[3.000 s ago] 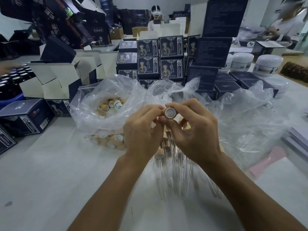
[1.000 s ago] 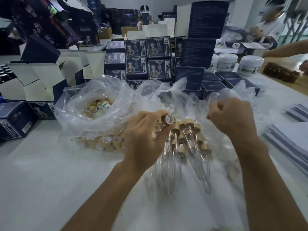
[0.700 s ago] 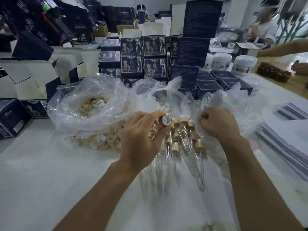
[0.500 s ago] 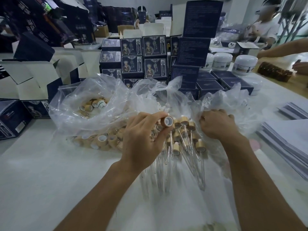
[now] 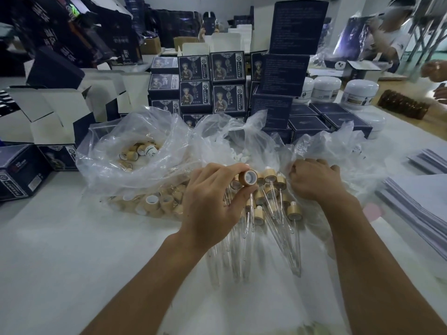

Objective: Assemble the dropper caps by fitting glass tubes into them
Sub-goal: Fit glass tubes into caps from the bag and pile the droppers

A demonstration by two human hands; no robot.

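Fig. legend, head view, as I read it from the remote station. L hand (image 5: 212, 201): fingers clenched on one wood-tone dropper cap (image 5: 248, 177), pinched thumb-to-index, its white-lined open end turned toward the camera, raised just above the pile. R hand (image 5: 312, 180), at 3 o'clock of the cap: fingers curled down into the clear bag (image 5: 338, 153) of glass tubes; whether they have a tube yet I cannot tell, since the tips are hidden by plastic. Finished droppers (image 5: 273, 209), caps w/ glass tubes fitted, lie fanned on the desk (image 5: 72, 250) directly under the L hand, tips pointing to 6 o'clock. Loose caps (image 5: 152, 201) fill a second bag at 9 o'clock of the L hand.

Step in hand, my judgement: cap is presented and ready; R hand is fetching the next tube. Roughly a dozen units look done, many caps remain.

Next move calls for: one tube only, drawn clear of the plastic, held near its upper end, brought to the cap's open end and aligned on axis w/ the bore, then pushed straight in. Skewed entry or hard squeeze would prob. risk chipping glass. L hand should hold the cap steady, opening toward 3 o'clock.
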